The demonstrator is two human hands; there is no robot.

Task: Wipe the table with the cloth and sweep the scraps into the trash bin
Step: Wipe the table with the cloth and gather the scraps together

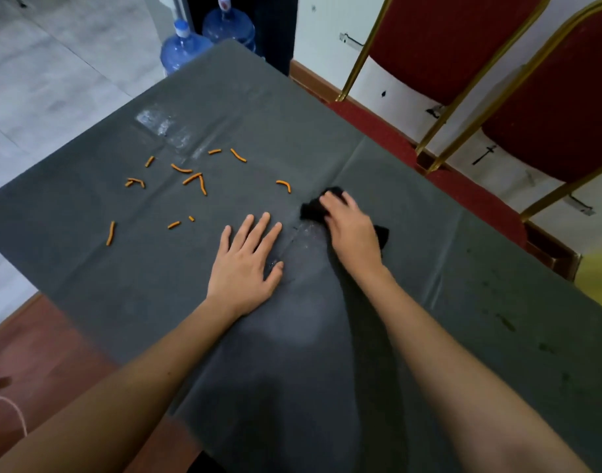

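Black cloth (311, 209) bunched under gripping right hand (352, 230), mid-table (463, 302), long axis far-left to near-right. Left hand (246, 264) flat, fingers spread. Orange scraps (192, 179) scattered far left; red chairs (446, 46) far right.

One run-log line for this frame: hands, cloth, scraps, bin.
phase: wiping | right hand: grips black cloth on table | left hand: flat on table | orange scraps: scattered, unswept | trash bin: not in view
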